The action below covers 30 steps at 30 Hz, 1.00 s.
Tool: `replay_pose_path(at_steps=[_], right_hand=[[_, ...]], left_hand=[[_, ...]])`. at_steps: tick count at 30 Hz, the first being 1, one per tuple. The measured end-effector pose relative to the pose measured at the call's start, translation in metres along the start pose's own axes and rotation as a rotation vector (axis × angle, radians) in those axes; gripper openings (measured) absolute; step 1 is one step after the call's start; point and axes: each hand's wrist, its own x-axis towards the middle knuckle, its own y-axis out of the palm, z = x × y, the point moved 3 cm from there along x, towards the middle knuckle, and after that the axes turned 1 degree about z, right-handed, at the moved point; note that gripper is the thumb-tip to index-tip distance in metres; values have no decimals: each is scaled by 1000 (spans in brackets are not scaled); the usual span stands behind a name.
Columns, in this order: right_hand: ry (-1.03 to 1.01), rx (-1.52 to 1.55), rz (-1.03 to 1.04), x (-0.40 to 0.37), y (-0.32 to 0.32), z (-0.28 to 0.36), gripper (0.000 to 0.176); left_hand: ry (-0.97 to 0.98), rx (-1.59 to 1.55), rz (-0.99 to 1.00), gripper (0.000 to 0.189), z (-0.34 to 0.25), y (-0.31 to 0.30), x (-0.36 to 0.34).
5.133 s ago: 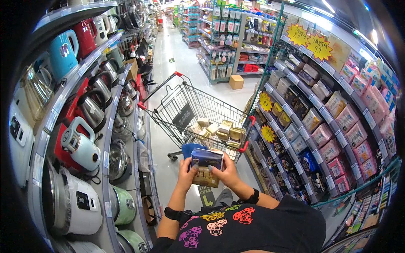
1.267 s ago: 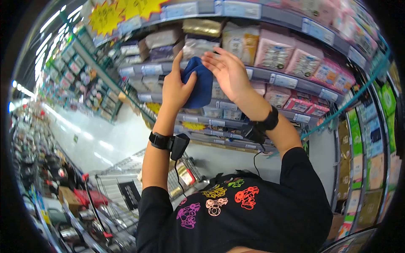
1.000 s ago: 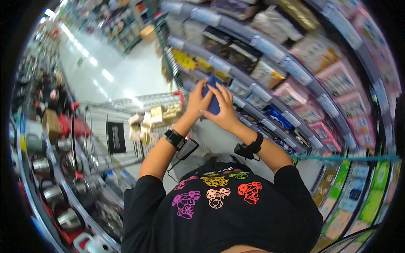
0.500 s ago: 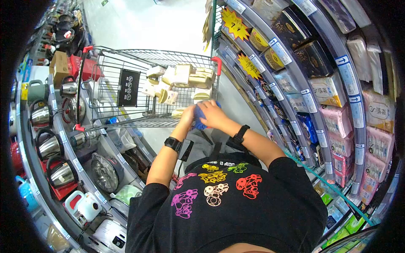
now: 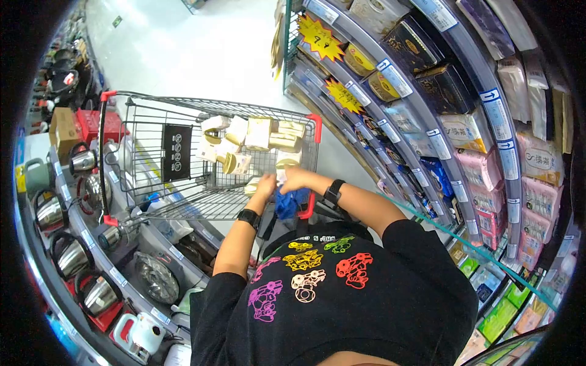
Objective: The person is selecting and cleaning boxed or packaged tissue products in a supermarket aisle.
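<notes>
Both of my hands are close together at the near end of a black wire shopping cart (image 5: 183, 210). My right hand (image 5: 297, 178) is closed at the top of a crumpled blue cloth (image 5: 289, 204), which hangs below it over the cart's red-cornered edge. Next to it, my left hand (image 5: 265, 185) has its fingers curled; what they hold, if anything, is hidden. A small whitish bit (image 5: 281, 176) shows between the two hands. Just beyond them, several cream-coloured packages (image 5: 259, 133) lie in the basket.
Shelves with electric kettles (image 5: 69, 251), a white appliance (image 5: 139, 334) and pans (image 5: 63, 79) line the left. Along the right stand shelves of pink tissue packs (image 5: 478, 169) and dark boxes (image 5: 446, 85), with yellow price signs (image 5: 320, 38). White floor (image 5: 201, 61) stretches ahead.
The cart and packages sit lower in view. My hands have drawn slightly apart, and the blue cloth, earlier mostly covered by them, now hangs visibly beneath my right hand.
</notes>
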Motion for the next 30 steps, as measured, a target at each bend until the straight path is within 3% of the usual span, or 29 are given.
replay_pose_path(at_steps=[2,3,4,5,6,7,9,10,11,14,18,21,22,26,30], right_hand=[[141,117,-161,9,-6,-6,91],[244,269,-150,18,-6,-19,93],[346,421,-141,20,-10,-26,96],[494,341,-212,20,-11,-30,100],[504,388,-240,20,-10,-35,100],[513,434,-270,21,-8,-42,101],[569,482,-326,19,-8,-48,99],[508,560,-326,27,2,-60,98],[444,637,-324,40,21,-82,97],[477,692,-324,26,6,-68,99],[514,704,-211,7,-11,-39,112],[386,720,-238,25,24,-64,116],[436,721,-188,27,29,-67,116],[533,685,-239,13,19,-54,107],[461,801,-317,-2,5,-35,89]], left_hand=[[183,38,-127,38,-27,-7,-5],[194,-27,-132,42,1,-5,39],[194,-90,-130,44,-12,-2,38],[193,-152,-127,46,-24,4,36],[191,-215,-123,48,-40,6,29],[79,-217,7,56,-54,7,24],[122,-332,-10,60,-77,15,9],[144,-390,-20,62,-84,19,7],[156,-291,6,71,-53,23,51],[312,-352,-182,75,-43,32,65],[37,-372,17,71,-58,19,39],[4,-316,1,57,-67,13,28],[-4,-294,-7,54,-63,12,32],[253,22,-212,39,-42,19,54],[414,-5,-265,40,-33,27,51]])
